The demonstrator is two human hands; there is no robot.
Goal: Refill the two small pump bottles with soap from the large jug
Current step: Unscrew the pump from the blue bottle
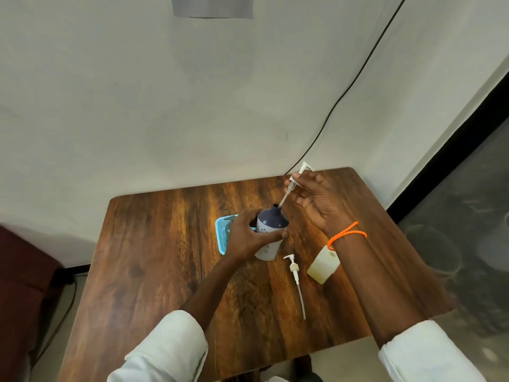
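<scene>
You're looking down at a brown wooden table (154,271) with rounded far corners, pushed against a pale wall (192,106). A black cable (355,78) runs down that wall to the table's far right corner. Right of you, grey mottled floor (468,244); at left, something dark red (24,285).

Loose pump (295,282) on table (154,257), right of bottle (271,232), perhaps touching

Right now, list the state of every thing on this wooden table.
Navy-and-white pump bottle: upright, open, gripped by left hand.
White pump: held in right hand, tube tip in the bottle's neck.
Second white pump: lying loose.
Pale translucent container: lying on its side.
Blue plastic basket: partly hidden.
</scene>
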